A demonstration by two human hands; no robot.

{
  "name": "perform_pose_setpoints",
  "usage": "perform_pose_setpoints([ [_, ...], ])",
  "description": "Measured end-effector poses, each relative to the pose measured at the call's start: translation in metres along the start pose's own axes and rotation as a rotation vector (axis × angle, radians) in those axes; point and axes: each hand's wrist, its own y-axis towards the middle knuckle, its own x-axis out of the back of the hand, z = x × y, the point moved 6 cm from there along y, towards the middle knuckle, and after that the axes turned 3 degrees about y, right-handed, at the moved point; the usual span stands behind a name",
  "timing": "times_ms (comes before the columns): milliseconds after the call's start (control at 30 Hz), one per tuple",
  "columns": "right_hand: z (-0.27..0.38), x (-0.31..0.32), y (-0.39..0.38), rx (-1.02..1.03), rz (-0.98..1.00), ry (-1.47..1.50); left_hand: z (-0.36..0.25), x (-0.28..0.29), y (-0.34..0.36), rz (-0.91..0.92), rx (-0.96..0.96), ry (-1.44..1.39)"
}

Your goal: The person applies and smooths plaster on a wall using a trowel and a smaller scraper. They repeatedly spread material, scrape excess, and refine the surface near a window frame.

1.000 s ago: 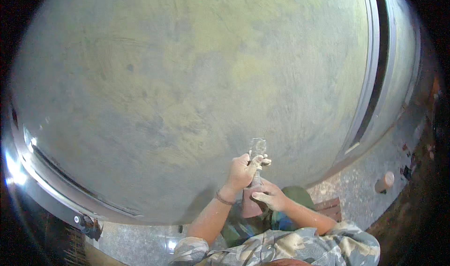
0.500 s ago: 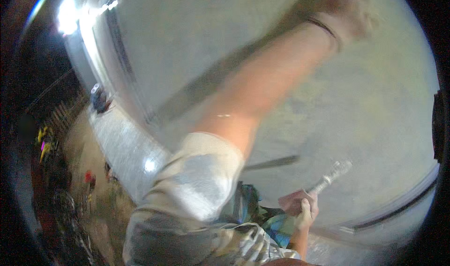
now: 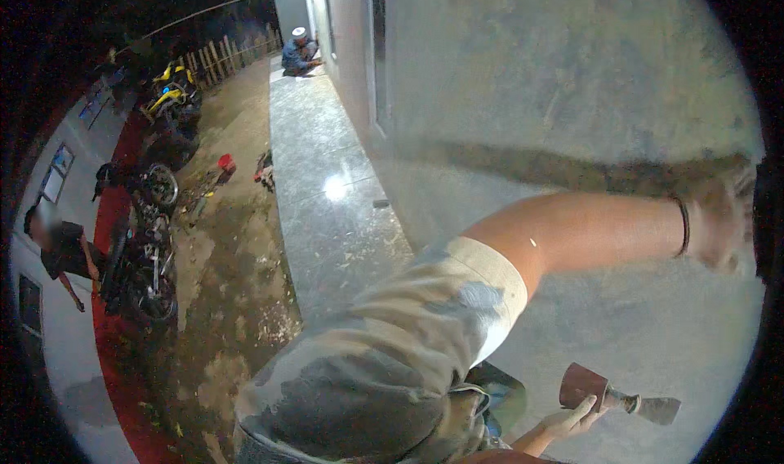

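Head view: right fingers [image 3: 583,412] curled on dark-red-ended scraper [image 3: 624,400]; left fingers [image 3: 741,215] near wall [image 3: 563,80], spread unclear.

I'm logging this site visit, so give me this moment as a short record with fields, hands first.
Right hand: holds a reddish-brown piece, from which a flat-bladed scraper juts to picture right
Left hand: stretched out in front of the wall, blurred; contact unclear
Left wrist: dark band
Walkway: pale grey, along the wall; crouching person in white cap at its far end
Ground beyond: red container
Far left: person in dark top beside parked motorcycles
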Motion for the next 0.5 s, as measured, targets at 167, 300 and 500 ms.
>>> perform_pose_setpoints([
  [167,-0.001,-0.014,0.016,0.099,0.064,-0.079,0.021,-0.022,-0.005,-0.145,0.171,-0.039],
  [300,-0.003,-0.027,0.017,0.089,0.052,-0.040,0.004,-0.019,-0.016,-0.220,0.128,0.021],
  [500,-0.003,-0.047,0.027,0.108,0.081,0.070,-0.010,-0.023,-0.046,-0.124,0.108,0.142],
])
